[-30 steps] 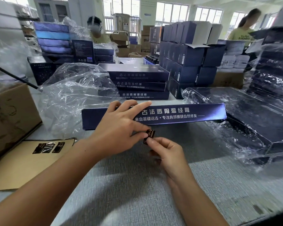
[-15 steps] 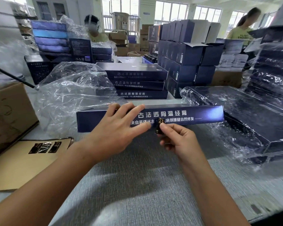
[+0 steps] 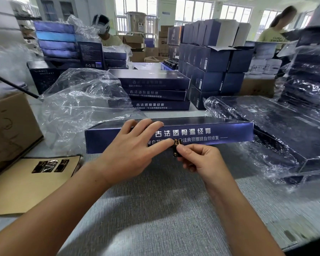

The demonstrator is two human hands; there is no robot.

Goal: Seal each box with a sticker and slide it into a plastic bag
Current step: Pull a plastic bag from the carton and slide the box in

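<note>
Left hand flat on box; right hand pinching sticker against box front

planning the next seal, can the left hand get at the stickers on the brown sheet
Probably yes: the stickers lie uncovered on the brown sheet, just left of the left hand, which now presses the box.

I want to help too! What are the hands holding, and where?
The right hand pinches the small black sticker by its lower right edge. The left hand grips nothing; it presses flat on the blue box.
</note>
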